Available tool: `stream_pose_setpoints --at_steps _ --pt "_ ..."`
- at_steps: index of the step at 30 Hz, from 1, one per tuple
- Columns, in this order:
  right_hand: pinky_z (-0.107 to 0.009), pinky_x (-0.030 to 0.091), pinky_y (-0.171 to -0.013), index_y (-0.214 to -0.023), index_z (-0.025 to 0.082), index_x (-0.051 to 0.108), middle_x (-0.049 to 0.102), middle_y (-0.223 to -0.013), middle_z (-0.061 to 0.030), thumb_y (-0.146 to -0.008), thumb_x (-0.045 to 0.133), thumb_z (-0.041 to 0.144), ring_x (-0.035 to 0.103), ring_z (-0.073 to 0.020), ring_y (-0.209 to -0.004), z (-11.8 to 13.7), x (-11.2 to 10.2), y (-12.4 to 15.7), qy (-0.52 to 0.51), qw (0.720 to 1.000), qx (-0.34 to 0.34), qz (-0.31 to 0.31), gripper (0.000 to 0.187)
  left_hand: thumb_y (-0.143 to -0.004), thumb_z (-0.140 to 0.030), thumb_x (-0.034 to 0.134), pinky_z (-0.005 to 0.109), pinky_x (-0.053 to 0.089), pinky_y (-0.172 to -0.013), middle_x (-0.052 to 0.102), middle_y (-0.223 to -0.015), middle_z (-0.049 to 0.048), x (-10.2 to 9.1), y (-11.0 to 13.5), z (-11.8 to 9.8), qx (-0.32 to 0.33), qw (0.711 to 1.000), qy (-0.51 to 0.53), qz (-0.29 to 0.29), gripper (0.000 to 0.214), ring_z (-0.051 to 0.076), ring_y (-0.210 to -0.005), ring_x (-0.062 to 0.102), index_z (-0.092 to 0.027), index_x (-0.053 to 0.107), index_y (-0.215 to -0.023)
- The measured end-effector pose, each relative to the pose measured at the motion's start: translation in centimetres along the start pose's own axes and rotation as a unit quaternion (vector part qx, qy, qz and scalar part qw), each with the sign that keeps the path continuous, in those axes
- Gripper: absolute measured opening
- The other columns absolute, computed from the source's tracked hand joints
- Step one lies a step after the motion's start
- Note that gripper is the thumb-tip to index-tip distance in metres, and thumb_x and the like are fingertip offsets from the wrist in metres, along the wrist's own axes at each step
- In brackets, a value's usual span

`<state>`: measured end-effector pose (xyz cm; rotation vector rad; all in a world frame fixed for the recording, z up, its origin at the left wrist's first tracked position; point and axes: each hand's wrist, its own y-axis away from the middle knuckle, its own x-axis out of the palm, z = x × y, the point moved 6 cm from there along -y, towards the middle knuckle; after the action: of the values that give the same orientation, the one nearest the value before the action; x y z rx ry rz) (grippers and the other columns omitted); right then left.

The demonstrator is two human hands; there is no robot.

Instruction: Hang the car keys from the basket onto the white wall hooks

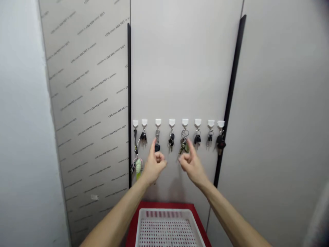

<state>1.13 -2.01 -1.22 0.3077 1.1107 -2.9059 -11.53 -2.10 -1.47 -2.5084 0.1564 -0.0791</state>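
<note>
My left hand [153,167] is raised in front of the wall panel, its index finger stretched upward and the other fingers curled in. It holds nothing and partly covers a black key [157,147] hanging on a hook. My right hand [193,167] mirrors it, index finger pointing up and the rest curled, also without anything in it. Its fingertip overlaps the view of a key bunch [183,144] on a large ring. Whether either fingertip touches the keys I cannot tell. Between the hands hangs another key bunch [171,141].
Several white hooks [197,122] form a row, each with keys. At the left hangs a key bunch with a green charm [138,168]; at the right, a black key set [220,142]. Below, a white perforated basket [142,229] stands on a red surface [132,230]. Black strips [129,103] flank the panel.
</note>
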Motion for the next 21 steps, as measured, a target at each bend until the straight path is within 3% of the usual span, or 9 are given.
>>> stream_pose_setpoints --at_steps 2,5,12,14,16,18,20,21 --pt "-0.02 0.03 -0.041 -0.12 0.025 -0.002 0.036 -0.049 0.0077 -0.064 0.041 0.016 0.033 -0.0068 -0.041 3.9 -0.8 -1.1 -0.035 0.996 -0.07 -0.032 0.072 -0.059 -0.005 0.046 0.016 0.031 -0.05 0.037 -0.054 -0.0079 2.2 -1.1 -3.7 0.06 0.997 0.033 0.038 0.077 0.004 -0.049 0.035 -0.027 0.002 -0.119" --pt "-0.02 0.031 -0.041 -0.12 0.028 -0.003 0.037 -0.049 0.0081 -0.064 0.042 0.014 0.033 -0.0069 -0.041 6.2 -1.6 -1.6 -0.067 0.99 -0.115 -0.046 0.073 -0.059 -0.005 0.047 0.016 0.031 -0.048 0.036 -0.053 -0.0078 4.2 -2.0 -6.3 0.1 0.99 0.062 0.078 0.079 0.004 -0.048 0.034 -0.029 0.001 -0.119" --pt "-0.02 0.032 -0.04 -0.12 0.028 0.0 0.037 -0.047 0.0091 -0.063 0.042 0.013 0.034 -0.0061 -0.04 4.9 -1.4 -1.7 -0.078 0.991 -0.108 -0.022 0.072 -0.059 -0.006 0.047 0.015 0.033 -0.048 0.037 -0.052 -0.0084 5.1 -2.5 -4.8 0.074 0.989 0.078 0.101 0.079 0.003 -0.047 0.035 -0.03 0.001 -0.119" --pt "-0.02 0.033 -0.041 -0.119 0.027 0.007 0.037 -0.048 0.0087 -0.064 0.042 0.014 0.035 -0.0061 -0.04 3.8 -1.3 -1.8 -0.055 0.995 -0.085 -0.019 0.067 -0.058 -0.007 0.049 0.015 0.034 -0.048 0.038 -0.053 -0.0083 4.5 -2.5 -3.5 0.049 0.993 0.059 0.094 0.077 0.003 -0.047 0.036 -0.028 0.006 -0.119" --pt "-0.021 0.036 -0.044 -0.114 0.024 0.024 0.041 -0.052 0.0064 -0.064 0.043 0.017 0.037 -0.0064 -0.044 2.1 -2.6 -1.8 -0.012 0.996 -0.057 -0.066 0.054 -0.056 -0.009 0.05 0.016 0.035 -0.051 0.042 -0.056 -0.0066 3.0 -2.6 -1.6 0.012 0.998 0.019 0.058 0.07 0.003 -0.049 0.039 -0.023 0.018 -0.117" --pt "-0.023 0.039 -0.052 -0.103 0.02 0.038 0.046 -0.062 0.002 -0.064 0.043 0.021 0.043 -0.0078 -0.053 0.3 -5.8 -1.9 0.045 0.982 -0.035 -0.18 0.039 -0.054 -0.011 0.051 0.018 0.037 -0.054 0.047 -0.066 -0.0028 0.6 -2.9 0.6 -0.021 0.999 -0.032 -0.017 0.059 0.005 -0.054 0.043 -0.018 0.032 -0.11" --pt "-0.026 0.039 -0.061 -0.097 0.018 0.041 0.048 -0.074 -0.0021 -0.065 0.041 0.026 0.046 -0.0102 -0.064 -1.1 -9.5 -1.9 0.104 0.948 -0.017 -0.301 0.033 -0.053 -0.015 0.052 0.02 0.039 -0.058 0.05 -0.075 0.0015 -1.9 -3.4 2.4 -0.038 0.991 -0.077 -0.099 0.048 0.008 -0.062 0.047 -0.014 0.041 -0.1" --pt "-0.028 0.039 -0.063 -0.097 0.018 0.04 0.049 -0.078 -0.0034 -0.066 0.038 0.027 0.047 -0.0114 -0.069 -1.5 -10.9 -2.2 0.139 0.934 -0.005 -0.328 0.032 -0.053 -0.016 0.053 0.022 0.04 -0.061 0.05 -0.079 0.0033 -2.6 -3.7 3.1 -0.042 0.986 -0.098 -0.125 0.045 0.01 -0.067 0.048 -0.013 0.043 -0.096"
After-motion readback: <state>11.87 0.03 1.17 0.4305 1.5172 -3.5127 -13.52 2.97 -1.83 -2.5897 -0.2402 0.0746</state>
